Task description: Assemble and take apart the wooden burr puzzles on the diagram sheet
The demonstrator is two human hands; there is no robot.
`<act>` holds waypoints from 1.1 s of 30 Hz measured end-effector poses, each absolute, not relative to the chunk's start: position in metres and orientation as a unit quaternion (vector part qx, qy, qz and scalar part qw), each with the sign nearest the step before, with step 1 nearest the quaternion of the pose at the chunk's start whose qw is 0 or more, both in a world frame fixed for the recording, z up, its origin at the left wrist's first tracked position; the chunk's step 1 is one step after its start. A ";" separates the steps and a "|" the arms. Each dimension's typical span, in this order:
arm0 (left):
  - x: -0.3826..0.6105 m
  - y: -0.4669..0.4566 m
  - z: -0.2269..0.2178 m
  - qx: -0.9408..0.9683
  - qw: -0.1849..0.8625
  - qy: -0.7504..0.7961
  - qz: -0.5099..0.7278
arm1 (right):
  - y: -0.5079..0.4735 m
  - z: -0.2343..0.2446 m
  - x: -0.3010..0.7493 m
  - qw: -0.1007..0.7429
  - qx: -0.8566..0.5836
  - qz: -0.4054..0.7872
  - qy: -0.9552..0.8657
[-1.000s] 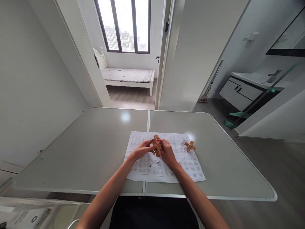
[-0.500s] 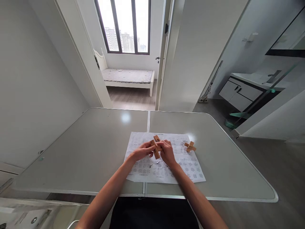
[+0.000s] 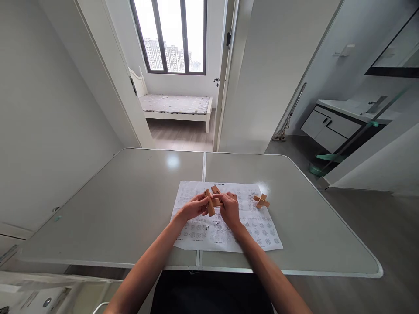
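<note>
Both my hands meet over a printed paper sheet [image 3: 258, 231] on the grey table [image 3: 131, 205]. My left hand [image 3: 191, 208] pinches a short wooden bar [image 3: 209, 203] that tilts away from a wooden puzzle cluster [image 3: 216, 195]. My right hand [image 3: 230, 209] is closed on that cluster, whose far pieces show above the fingers. A second, assembled wooden cross puzzle [image 3: 261, 200] lies on the sheet to the right of my right hand, untouched.
The table has a centre seam [image 3: 203, 168] and a rounded front edge. Beyond it an open doorway leads to a room with a bed [image 3: 176, 104] and a window. On the right are a mop [image 3: 322, 161] and a bathroom vanity [image 3: 337, 124].
The wooden bar in my left hand has slid left and down, away from the cluster in my right hand. The cross puzzle on the sheet has not moved.
</note>
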State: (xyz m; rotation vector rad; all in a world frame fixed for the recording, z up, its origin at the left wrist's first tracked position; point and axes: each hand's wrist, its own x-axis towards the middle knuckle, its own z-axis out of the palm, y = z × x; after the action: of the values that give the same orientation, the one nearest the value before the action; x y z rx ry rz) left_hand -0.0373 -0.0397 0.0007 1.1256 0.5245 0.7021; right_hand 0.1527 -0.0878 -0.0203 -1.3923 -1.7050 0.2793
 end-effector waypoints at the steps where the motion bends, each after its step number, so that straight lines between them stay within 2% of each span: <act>1: -0.038 -0.040 0.003 0.515 0.748 0.248 0.339 | -0.086 -0.021 0.156 0.446 -0.573 0.111 -0.678; 6: -0.038 -0.036 0.011 0.520 0.673 0.306 0.427 | -0.078 -0.029 0.169 0.459 -0.629 0.115 -0.617; 11: -0.031 -0.032 0.009 0.557 0.581 0.378 0.457 | -0.075 -0.036 0.165 0.467 -0.630 0.146 -0.603; 25: -0.021 -0.037 -0.015 0.735 0.269 0.492 0.381 | -0.074 -0.038 0.162 0.465 -0.614 0.180 -0.612; 33: -0.023 -0.036 -0.017 0.759 0.163 0.522 0.354 | -0.076 -0.038 0.158 0.470 -0.596 0.200 -0.620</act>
State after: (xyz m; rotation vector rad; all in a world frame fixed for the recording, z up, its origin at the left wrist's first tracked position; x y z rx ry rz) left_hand -0.0226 -0.0361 -0.0173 2.1649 1.4875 1.0086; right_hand 0.1578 -0.0764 -0.0381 -1.4598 -1.5199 0.4897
